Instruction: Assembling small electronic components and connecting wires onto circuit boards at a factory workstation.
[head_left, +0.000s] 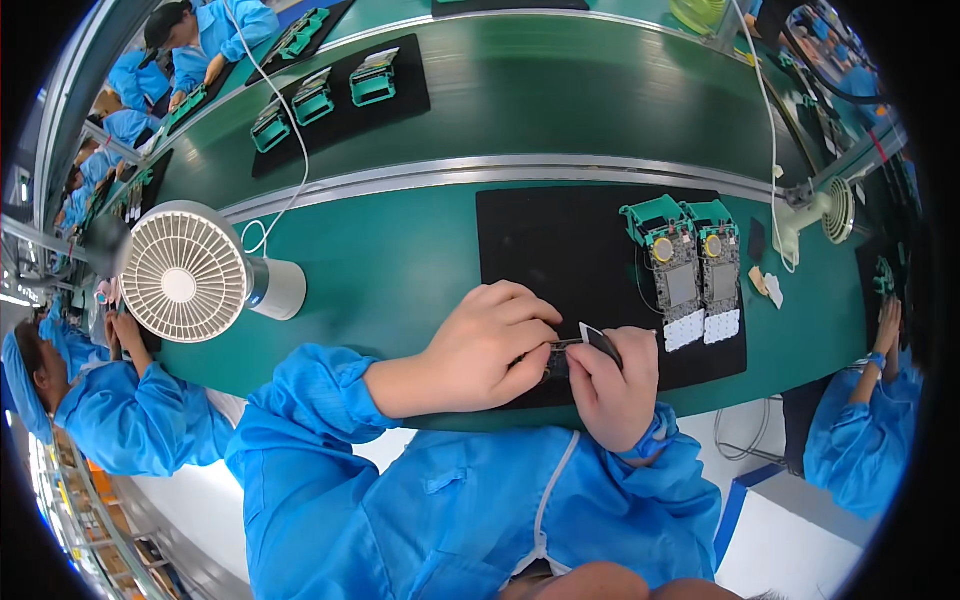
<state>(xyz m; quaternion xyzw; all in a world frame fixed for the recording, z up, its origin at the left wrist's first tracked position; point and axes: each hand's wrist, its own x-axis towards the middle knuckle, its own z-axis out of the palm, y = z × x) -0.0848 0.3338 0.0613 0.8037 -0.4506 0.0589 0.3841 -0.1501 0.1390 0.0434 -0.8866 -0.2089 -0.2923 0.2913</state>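
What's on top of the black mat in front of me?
Two green-framed circuit boards lie side by side on the black mat. Your left hand and right hand hold a small dark part over it; what lies beneath them can't be seen.

The small dark part [557,367] is mostly hidden between the left hand [490,345] and the right hand [618,390], so its kind cannot be told, nor whether the black-and-white flap [602,343] joins it. The hands also cover some of the black mat [545,245]. Fine components on the two circuit boards [682,285] are too small to identify. A dark shape [107,245] beside the white fan [180,286] is blurred. The upper edge cuts off a yellow-green rounded object [697,12].
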